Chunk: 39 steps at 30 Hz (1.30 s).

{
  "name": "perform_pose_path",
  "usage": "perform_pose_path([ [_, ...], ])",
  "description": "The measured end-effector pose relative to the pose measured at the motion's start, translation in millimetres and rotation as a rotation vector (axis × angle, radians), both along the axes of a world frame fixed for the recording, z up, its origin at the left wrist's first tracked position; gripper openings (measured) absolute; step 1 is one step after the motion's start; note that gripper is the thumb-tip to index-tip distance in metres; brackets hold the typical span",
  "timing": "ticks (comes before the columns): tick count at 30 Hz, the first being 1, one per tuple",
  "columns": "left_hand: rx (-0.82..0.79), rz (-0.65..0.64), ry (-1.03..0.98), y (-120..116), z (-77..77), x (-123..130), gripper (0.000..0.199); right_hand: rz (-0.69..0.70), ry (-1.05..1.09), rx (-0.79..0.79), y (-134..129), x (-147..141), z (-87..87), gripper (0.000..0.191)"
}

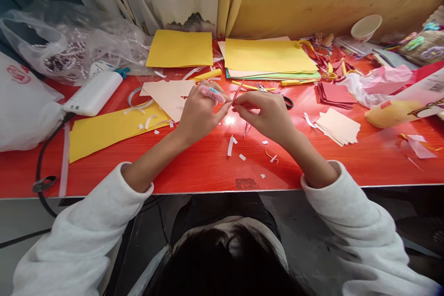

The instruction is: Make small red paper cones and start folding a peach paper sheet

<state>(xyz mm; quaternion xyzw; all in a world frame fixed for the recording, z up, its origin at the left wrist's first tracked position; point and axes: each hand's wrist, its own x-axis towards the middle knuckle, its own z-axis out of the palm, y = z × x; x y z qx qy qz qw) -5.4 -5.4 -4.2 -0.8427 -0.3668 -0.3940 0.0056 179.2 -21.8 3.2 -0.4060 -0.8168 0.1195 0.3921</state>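
My left hand (199,113) and my right hand (270,113) meet over the middle of the red table, thumbs and index fingers pinched close together. Between their fingertips is a thin red strip (238,89), its upper end pointing up and away; which hand grips it more firmly I cannot tell. A fuzzy pink and blue ornament (212,94) sits across the fingers of my left hand. Beneath my right hand lies a pink transparent pen-like stick (247,129), partly hidden. Scissors (287,102) with a black handle show just beyond that hand's knuckles. White paper scraps (230,145) lie below.
Yellow paper stacks (179,48) line the back. Left are a tape roll (137,98), a white power bank (95,92) with a cable and plastic bags (27,101). Right are red paper squares (335,93), pale squares (338,126), a paper cup (366,27) and a plastic packet (405,106).
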Motion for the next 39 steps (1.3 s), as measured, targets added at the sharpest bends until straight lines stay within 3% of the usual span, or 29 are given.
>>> perform_pose_path([
  [14, 0.071, 0.049, 0.03, 1, -7.3, 1, 0.011, 0.06, 0.277, -0.281, 3, -2, 0.2, 0.011],
  [27, 0.117, 0.069, 0.01, 0, -9.0, 2, 0.014, -0.002, 0.06, 0.023, 1, -2, 0.4, 0.014],
  [32, 0.199, 0.084, 0.015, 0, -12.0, 4, 0.015, -0.022, -0.016, 0.075, 2, 0, -0.7, 0.017],
  [39, 0.138, 0.058, -0.05, 1, -14.9, 5, 0.013, -0.041, -0.089, 0.14, 3, 0, -3.4, 0.02],
])
